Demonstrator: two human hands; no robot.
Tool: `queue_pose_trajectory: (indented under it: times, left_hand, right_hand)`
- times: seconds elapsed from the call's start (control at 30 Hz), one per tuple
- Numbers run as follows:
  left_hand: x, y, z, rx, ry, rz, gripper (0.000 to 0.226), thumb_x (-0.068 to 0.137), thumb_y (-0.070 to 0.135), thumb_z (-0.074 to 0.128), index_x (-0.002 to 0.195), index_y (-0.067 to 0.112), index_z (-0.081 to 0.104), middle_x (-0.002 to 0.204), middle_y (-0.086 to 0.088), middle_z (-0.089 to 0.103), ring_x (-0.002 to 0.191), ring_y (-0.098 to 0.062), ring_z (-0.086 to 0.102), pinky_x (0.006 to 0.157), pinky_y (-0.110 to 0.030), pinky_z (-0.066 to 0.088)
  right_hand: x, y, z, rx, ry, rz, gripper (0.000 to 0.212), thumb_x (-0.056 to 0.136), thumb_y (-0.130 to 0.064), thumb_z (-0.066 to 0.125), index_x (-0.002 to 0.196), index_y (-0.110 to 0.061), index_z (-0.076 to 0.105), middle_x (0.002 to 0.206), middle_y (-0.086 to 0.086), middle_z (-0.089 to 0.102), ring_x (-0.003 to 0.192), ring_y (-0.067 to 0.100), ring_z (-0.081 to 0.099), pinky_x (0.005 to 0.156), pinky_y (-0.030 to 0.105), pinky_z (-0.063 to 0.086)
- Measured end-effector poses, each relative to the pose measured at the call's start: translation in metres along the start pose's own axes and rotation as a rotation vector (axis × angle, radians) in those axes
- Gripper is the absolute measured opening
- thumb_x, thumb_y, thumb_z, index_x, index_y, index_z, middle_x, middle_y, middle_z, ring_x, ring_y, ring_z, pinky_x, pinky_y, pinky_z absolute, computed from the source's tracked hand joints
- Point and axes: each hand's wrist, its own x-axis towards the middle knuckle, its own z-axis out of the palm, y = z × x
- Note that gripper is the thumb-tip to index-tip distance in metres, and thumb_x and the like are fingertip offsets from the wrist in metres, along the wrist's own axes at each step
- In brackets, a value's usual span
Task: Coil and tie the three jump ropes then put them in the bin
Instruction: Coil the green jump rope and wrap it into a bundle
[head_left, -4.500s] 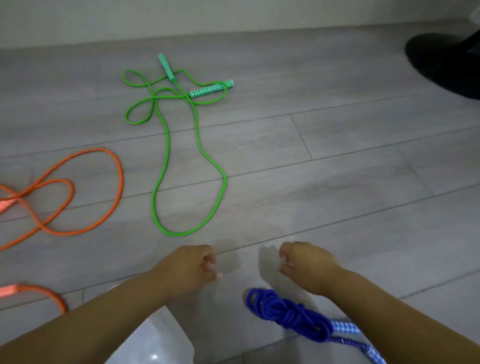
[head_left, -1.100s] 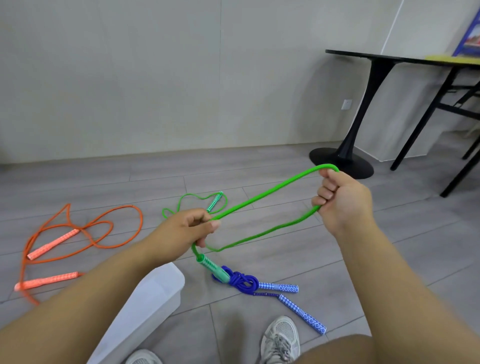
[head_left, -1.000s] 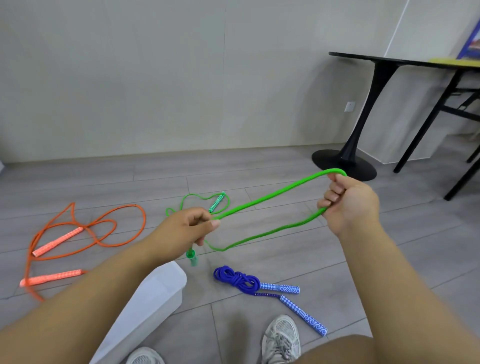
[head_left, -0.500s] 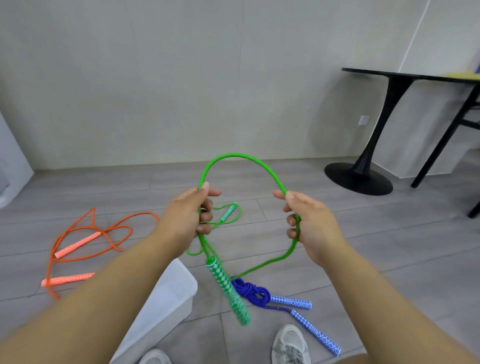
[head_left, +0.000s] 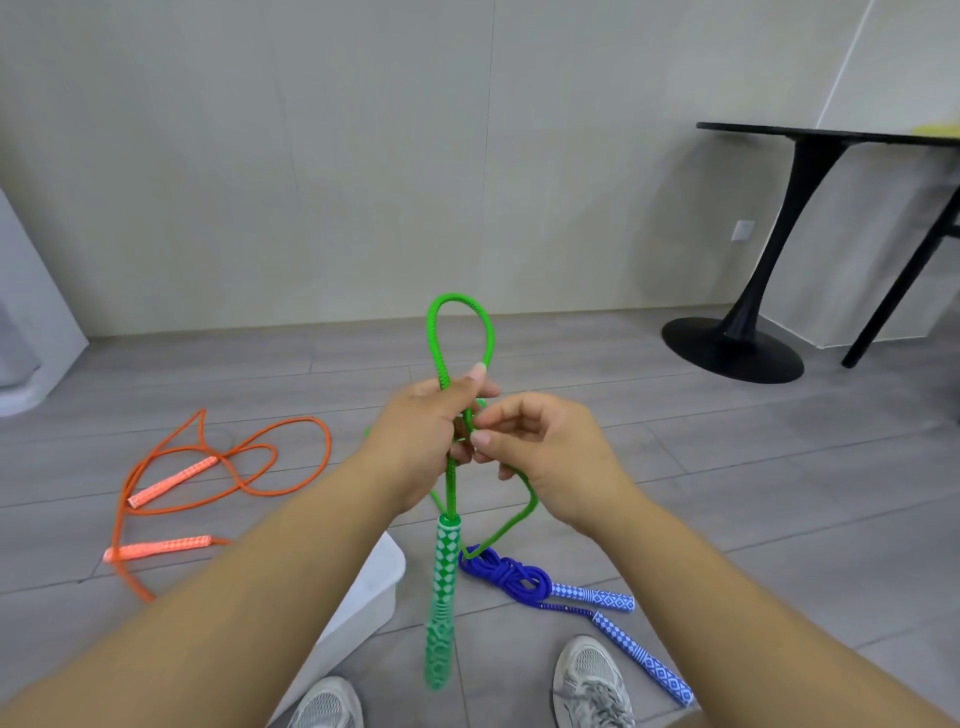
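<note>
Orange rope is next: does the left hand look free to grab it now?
Probably not yet. The left hand grips the green rope, with the right hand pinching it too. The orange rope lies uncovered on the floor to its left, so the way is free once the hand lets go.

We see a grey plank floor. On its left the orange jump rope lies loose in open loops, its two handles apart from each other. Nearer us, the blue jump rope lies coiled and knotted, both patterned handles pointing right. A white bin stands just left of that coil. Two grey shoes rest at the bottom edge. Far right, we find a round black pedestal base standing near the wall.
</note>
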Motion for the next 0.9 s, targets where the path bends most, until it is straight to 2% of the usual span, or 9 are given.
queue_pose_trajectory:
  times: [0.13, 0.23, 0.33, 0.43, 0.57, 0.63, 0.7, 0.77, 0.9]
  left_hand:
    - [0.002, 0.0, -0.003, -0.006, 0.078, 0.061, 0.03, 0.097, 0.025, 0.046, 0.071, 0.011, 0.054, 0.072, -0.004, 0.056, 0.058, -0.016, 0.043, 0.054, -0.026, 0.033]
    - [0.003, -0.001, -0.005, 0.021, 0.072, 0.116, 0.028, 0.1, 0.028, 0.039, 0.077, 0.015, 0.049, 0.074, -0.001, 0.07, 0.069, -0.013, 0.05, 0.064, -0.028, 0.038]
    - [0.001, -0.001, -0.004, -0.088, 0.008, 0.121, 0.025, 0.101, 0.03, 0.033, 0.084, 0.015, 0.044, 0.075, -0.002, 0.073, 0.076, -0.016, 0.062, 0.075, -0.037, 0.048]
    - [-0.003, 0.003, -0.003, -0.244, -0.052, 0.091, 0.021, 0.101, 0.026, 0.033, 0.086, 0.015, 0.044, 0.069, -0.004, 0.072, 0.071, -0.017, 0.066, 0.06, -0.031, 0.053]
    - [-0.001, 0.008, -0.008, -0.297, -0.043, 0.144, 0.016, 0.099, 0.016, 0.037, 0.089, 0.013, 0.048, 0.058, 0.0, 0.063, 0.057, -0.013, 0.06, 0.056, -0.026, 0.051]
    - [0.001, 0.01, -0.012, -0.325, -0.048, 0.137, 0.015, 0.099, 0.015, 0.039, 0.089, 0.013, 0.05, 0.058, 0.0, 0.058, 0.056, -0.014, 0.058, 0.056, -0.027, 0.051]
    - [0.003, 0.014, -0.017, -0.365, -0.047, 0.113, 0.016, 0.099, 0.017, 0.04, 0.087, 0.013, 0.05, 0.057, 0.001, 0.053, 0.053, -0.013, 0.055, 0.054, -0.028, 0.053]
    - [0.005, 0.018, -0.022, -0.416, -0.024, 0.098, 0.018, 0.098, 0.02, 0.04, 0.084, 0.014, 0.049, 0.055, 0.003, 0.046, 0.048, -0.011, 0.049, 0.051, -0.026, 0.051]
    - [0.007, 0.021, -0.025, -0.506, -0.013, 0.06, 0.024, 0.097, 0.035, 0.042, 0.085, 0.015, 0.049, 0.05, 0.006, 0.034, 0.038, -0.007, 0.03, 0.041, -0.016, 0.032]
  right_hand:
    - [0.001, 0.008, -0.002, -0.078, -0.027, 0.04, 0.028, 0.076, 0.01, 0.068, 0.078, -0.014, 0.055, 0.074, 0.0, 0.063, 0.064, 0.008, 0.063, 0.065, 0.025, 0.054]
    - [0.006, 0.015, -0.004, -0.264, 0.012, 0.062, 0.029, 0.073, -0.004, 0.076, 0.077, -0.019, 0.052, 0.081, 0.001, 0.058, 0.075, 0.019, 0.06, 0.078, 0.035, 0.052]
    - [0.007, 0.017, 0.001, -0.355, -0.096, 0.068, 0.024, 0.077, -0.014, 0.074, 0.091, -0.021, 0.056, 0.098, -0.001, 0.063, 0.084, 0.016, 0.063, 0.081, 0.032, 0.051]
    - [0.008, 0.017, 0.006, -0.396, -0.171, 0.017, 0.015, 0.084, -0.011, 0.065, 0.098, -0.015, 0.06, 0.093, -0.001, 0.066, 0.078, 0.007, 0.062, 0.072, 0.022, 0.051]
    - [0.009, 0.013, 0.003, -0.431, -0.217, -0.004, 0.009, 0.09, -0.011, 0.058, 0.092, -0.01, 0.067, 0.086, 0.021, 0.066, 0.073, 0.023, 0.056, 0.077, 0.037, 0.047]
    - [0.008, 0.012, 0.0, -0.446, -0.289, 0.016, 0.011, 0.091, -0.013, 0.057, 0.09, -0.014, 0.067, 0.078, 0.014, 0.064, 0.066, 0.016, 0.053, 0.071, 0.029, 0.046]
    - [0.006, 0.014, -0.002, -0.467, -0.365, 0.068, 0.013, 0.092, -0.013, 0.055, 0.093, -0.006, 0.065, 0.073, -0.004, 0.059, 0.057, -0.004, 0.051, 0.063, 0.012, 0.042]
    - [0.006, 0.018, -0.005, -0.493, -0.411, 0.132, 0.015, 0.094, -0.014, 0.053, 0.096, -0.003, 0.063, 0.073, -0.014, 0.058, 0.058, -0.011, 0.052, 0.062, 0.005, 0.04]
    - [0.002, 0.02, -0.008, -0.455, -0.497, 0.196, 0.017, 0.097, -0.011, 0.046, 0.086, -0.017, 0.057, 0.081, -0.01, 0.063, 0.079, 0.001, 0.057, 0.077, 0.011, 0.044]
